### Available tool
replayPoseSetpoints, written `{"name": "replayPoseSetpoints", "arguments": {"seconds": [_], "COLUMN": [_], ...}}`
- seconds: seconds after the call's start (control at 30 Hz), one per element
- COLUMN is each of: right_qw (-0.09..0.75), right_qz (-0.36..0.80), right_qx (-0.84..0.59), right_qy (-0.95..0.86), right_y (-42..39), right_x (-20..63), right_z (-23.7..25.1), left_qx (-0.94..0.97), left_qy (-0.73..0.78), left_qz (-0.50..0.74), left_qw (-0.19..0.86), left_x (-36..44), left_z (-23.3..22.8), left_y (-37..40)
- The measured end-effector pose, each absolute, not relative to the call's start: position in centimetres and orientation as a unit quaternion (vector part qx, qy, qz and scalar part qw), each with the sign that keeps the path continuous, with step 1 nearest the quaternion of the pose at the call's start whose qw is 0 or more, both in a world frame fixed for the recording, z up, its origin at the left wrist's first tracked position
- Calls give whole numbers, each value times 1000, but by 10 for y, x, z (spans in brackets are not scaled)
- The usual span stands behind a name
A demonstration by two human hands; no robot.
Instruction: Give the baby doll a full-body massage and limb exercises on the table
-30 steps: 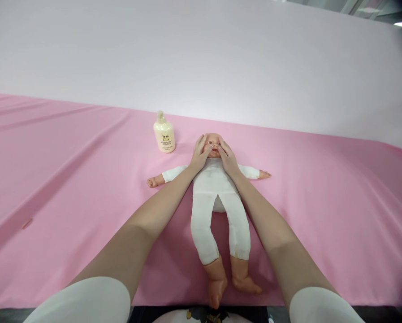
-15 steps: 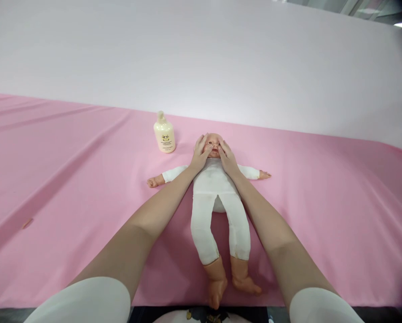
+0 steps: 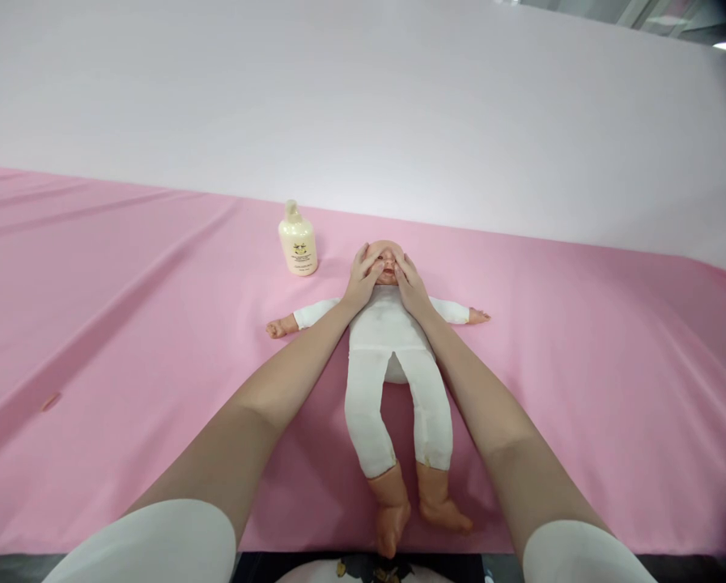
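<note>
A baby doll (image 3: 392, 324) with a white cloth body lies on its back, its head away from me and its feet toward me. My left hand (image 3: 363, 275) rests flat along the left side of the doll's head, fingers stretched over the cheek and brow. On the other side, my right hand (image 3: 411, 282) lies flat against the cheek, fingertips near the eye. Between the two hands the nose, mouth and top of the head show; the eyes are partly covered. Neither hand is closed round anything.
A cream pump bottle (image 3: 299, 244) stands upright left of the doll's head. Pink cloth (image 3: 156, 324) covers the surface, with creases at left and a small brownish piece (image 3: 50, 402) on it. Behind rises a plain white panel (image 3: 338, 105).
The fingers of both hands have shifted slightly inward over the doll's brow, covering more of its eyes. The doll and the bottle stay where they were.
</note>
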State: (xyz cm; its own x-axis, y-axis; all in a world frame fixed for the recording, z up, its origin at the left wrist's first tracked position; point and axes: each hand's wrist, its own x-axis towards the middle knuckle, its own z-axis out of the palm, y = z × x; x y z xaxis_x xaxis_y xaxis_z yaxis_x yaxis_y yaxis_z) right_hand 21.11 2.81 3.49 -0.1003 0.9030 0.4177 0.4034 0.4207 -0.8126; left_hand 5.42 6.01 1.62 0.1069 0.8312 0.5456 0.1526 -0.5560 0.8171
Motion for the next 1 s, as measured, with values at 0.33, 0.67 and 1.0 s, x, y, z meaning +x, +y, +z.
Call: {"name": "replayPoseSetpoints", "arguments": {"seconds": [0.33,0.67,1.0], "right_qw": [493,488,496], "right_qz": [261,257,270], "right_qx": [-485,-485,-488], "right_qy": [-673,-679,-665], "right_y": [29,30,29], "right_x": [212,211,211], "right_z": [33,34,32], "left_qx": [662,667,664], "left_qy": [386,375,371], "left_qz": [561,561,570], "left_qw": [312,315,311], "left_x": [55,55,55], "left_z": [15,15,15], "left_y": [61,61,62]}}
